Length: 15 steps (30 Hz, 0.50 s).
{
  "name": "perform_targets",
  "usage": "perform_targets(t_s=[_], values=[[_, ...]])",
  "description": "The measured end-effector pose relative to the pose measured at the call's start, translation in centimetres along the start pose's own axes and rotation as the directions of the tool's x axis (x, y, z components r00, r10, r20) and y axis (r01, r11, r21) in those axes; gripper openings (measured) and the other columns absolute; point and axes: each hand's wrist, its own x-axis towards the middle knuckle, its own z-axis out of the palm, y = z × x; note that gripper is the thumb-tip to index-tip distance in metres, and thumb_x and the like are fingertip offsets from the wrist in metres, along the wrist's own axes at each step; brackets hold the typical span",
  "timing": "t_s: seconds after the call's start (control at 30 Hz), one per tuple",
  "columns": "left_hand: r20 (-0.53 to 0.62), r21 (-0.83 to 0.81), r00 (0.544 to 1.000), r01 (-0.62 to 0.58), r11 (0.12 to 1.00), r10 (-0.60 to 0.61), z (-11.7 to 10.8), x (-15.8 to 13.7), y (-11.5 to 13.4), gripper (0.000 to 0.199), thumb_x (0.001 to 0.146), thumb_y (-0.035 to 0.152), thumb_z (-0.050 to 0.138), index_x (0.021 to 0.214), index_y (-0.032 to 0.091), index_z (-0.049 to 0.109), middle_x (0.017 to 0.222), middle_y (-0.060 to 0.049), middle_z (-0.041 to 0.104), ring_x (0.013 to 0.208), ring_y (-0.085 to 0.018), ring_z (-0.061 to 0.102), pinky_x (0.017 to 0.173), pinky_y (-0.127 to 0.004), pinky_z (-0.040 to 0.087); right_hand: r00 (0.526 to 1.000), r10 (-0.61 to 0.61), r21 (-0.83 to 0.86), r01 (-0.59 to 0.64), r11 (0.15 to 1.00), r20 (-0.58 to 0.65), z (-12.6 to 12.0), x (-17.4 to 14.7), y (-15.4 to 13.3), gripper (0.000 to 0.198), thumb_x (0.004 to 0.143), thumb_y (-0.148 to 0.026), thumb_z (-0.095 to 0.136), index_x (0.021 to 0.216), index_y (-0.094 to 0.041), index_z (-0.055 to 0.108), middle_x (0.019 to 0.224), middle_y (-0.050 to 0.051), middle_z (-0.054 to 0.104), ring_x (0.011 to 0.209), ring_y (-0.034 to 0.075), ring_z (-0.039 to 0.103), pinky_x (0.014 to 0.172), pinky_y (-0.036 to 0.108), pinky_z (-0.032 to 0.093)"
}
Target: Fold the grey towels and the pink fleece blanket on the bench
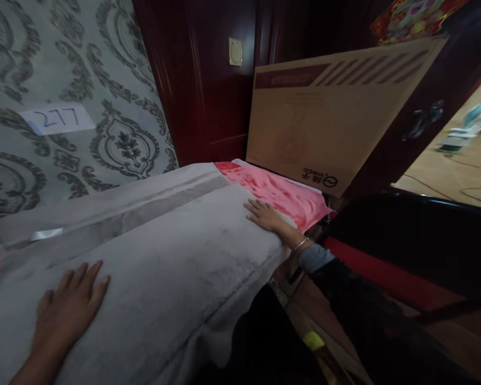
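A thick grey plush fabric (172, 256) lies spread over a long flat surface, its front edge hanging down towards me. My left hand (70, 302) rests on it at the lower left, palm down with the fingers spread. Near the far right end, my right hand (264, 215) lies flat on the same fabric, fingers stretched out. A pink and red cloth (276, 190) sticks out beyond the grey fabric's right end. Along the back runs a darker grey band (144, 216), with a small white shiny piece (47, 234) at its left.
Behind the pink cloth a large cardboard box (324, 117) leans against a dark red door (216, 80). A black chair (417, 235) stands at the right. Patterned wallpaper (124, 141) bears a paper marked 277 (60, 118). A fan (465, 125) shows through the doorway.
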Motion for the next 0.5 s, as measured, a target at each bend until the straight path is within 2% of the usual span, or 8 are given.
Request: perform_targets(t_s=[0.1, 0.2, 0.33, 0.5], values=[[-0.014, -0.009, 1.0, -0.013, 1.0, 0.013, -0.3, -0.2, 0.2, 0.073, 0.097, 0.046, 0.007, 0.152, 0.009, 0.038, 0.158, -0.019, 0.038, 0.148, -0.036, 0.029, 0.113, -0.059, 0.029, 0.992, 0.125, -0.005, -0.125, 0.992, -0.031, -0.8, -0.9, 3.2, 0.059, 0.104, -0.048, 0.03, 0.156, -0.022, 0.036, 0.162, 0.009, 0.031, 0.148, 0.031, 0.029, 0.118, 0.049, 0.027], [-0.012, -0.027, 1.0, -0.008, 1.0, 0.008, -0.6, -0.2, 0.5, 0.074, 0.097, 0.046, 0.007, 0.152, 0.007, 0.039, 0.159, -0.02, 0.037, 0.148, -0.036, 0.028, 0.114, -0.059, 0.028, 0.978, 0.194, 0.001, -0.194, 0.981, -0.078, -1.6, -2.4, 5.5, 0.05, 0.103, -0.038, 0.035, 0.14, -0.014, 0.058, 0.146, 0.015, 0.053, 0.136, 0.029, 0.045, 0.112, 0.04, 0.034], [0.013, -0.032, 1.0, 0.01, 0.999, -0.01, -0.9, -0.2, 0.8, 0.076, 0.097, 0.047, 0.005, 0.151, 0.008, 0.04, 0.158, -0.02, 0.037, 0.148, -0.036, 0.029, 0.114, -0.059, 0.026, 0.966, 0.236, 0.045, -0.233, 0.972, -0.102, -2.3, -3.4, 6.6, 0.037, 0.099, -0.031, 0.046, 0.119, -0.015, 0.072, 0.123, 0.013, 0.07, 0.113, 0.023, 0.062, 0.096, 0.029, 0.044], [0.005, -0.03, 1.0, 0.002, 1.0, -0.002, -0.8, -0.1, 0.7, 0.076, 0.096, 0.047, 0.004, 0.152, 0.007, 0.038, 0.159, -0.019, 0.037, 0.148, -0.036, 0.029, 0.115, -0.058, 0.026, 0.948, 0.3, 0.119, -0.287, 0.95, -0.106, -1.9, -2.5, 6.6, 0.026, 0.091, -0.023, 0.056, 0.108, -0.015, 0.074, 0.106, 0.007, 0.075, 0.091, 0.018, 0.067, 0.074, 0.023, 0.046]])
